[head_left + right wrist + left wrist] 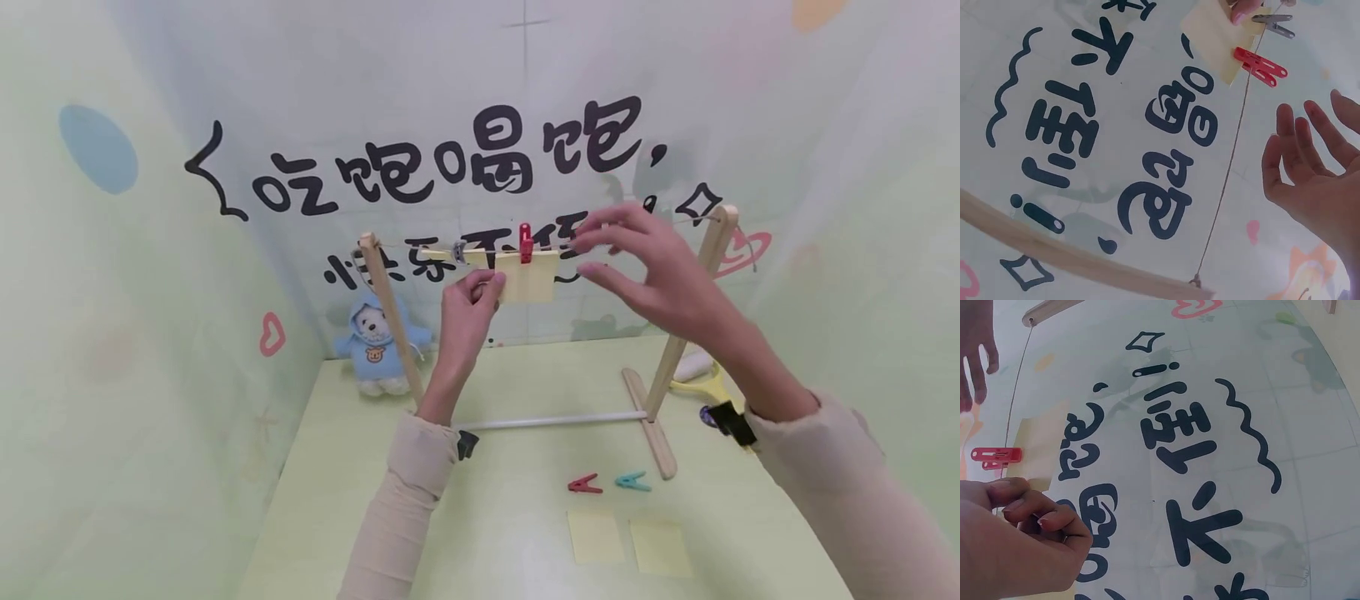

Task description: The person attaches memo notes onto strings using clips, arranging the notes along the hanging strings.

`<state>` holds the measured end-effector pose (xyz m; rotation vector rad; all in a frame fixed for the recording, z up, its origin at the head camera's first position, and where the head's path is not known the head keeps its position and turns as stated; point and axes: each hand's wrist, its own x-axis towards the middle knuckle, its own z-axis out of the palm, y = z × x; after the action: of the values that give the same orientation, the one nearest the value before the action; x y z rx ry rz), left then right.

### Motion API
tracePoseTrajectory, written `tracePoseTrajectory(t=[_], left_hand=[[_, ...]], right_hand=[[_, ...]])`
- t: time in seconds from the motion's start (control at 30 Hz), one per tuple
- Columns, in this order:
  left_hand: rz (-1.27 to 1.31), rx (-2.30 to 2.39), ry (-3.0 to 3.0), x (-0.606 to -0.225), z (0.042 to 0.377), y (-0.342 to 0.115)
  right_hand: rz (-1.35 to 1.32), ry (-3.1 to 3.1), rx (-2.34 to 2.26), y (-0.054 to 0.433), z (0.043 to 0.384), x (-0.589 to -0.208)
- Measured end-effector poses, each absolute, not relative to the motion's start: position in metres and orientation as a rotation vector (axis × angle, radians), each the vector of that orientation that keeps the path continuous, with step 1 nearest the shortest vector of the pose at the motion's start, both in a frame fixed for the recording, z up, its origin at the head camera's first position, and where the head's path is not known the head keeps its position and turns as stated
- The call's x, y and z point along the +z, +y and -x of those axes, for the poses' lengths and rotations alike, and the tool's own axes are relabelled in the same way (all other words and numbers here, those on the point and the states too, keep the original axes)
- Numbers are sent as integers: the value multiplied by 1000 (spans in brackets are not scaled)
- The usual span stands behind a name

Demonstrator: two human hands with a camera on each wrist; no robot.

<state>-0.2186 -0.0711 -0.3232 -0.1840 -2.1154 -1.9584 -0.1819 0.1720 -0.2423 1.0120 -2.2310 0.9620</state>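
Along the string (pixel 1224 174), a yellow paper (pixel 532 283) hangs from a red clip (pixel 526 243). The left hand (pixel 467 315) pinches the paper by its side edge, below the string; the right hand (pixel 667 271) grasps nothing, fingers parted, near the string. The paper should be light and thin — easily creased: hold it flat by an edge. The clip is probably stiff and springy; squeeze its handle ends, above the string. No container is visible.
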Motion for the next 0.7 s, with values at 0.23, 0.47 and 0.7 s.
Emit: tracePoseTrajectory(t=[0.23,0.47,0.7], left_hand=[[149,-1985,-2111,-332,221,-70],[161,-1973,-2136,-342,223,-73],[235,-1910,-2285,-373,217,-78]], right_hand=[[-1006,-2219,986,207,149,-292],[-908,-2261,1007,232,128,-359],[-777,-2359,1065,250,111,-419]])
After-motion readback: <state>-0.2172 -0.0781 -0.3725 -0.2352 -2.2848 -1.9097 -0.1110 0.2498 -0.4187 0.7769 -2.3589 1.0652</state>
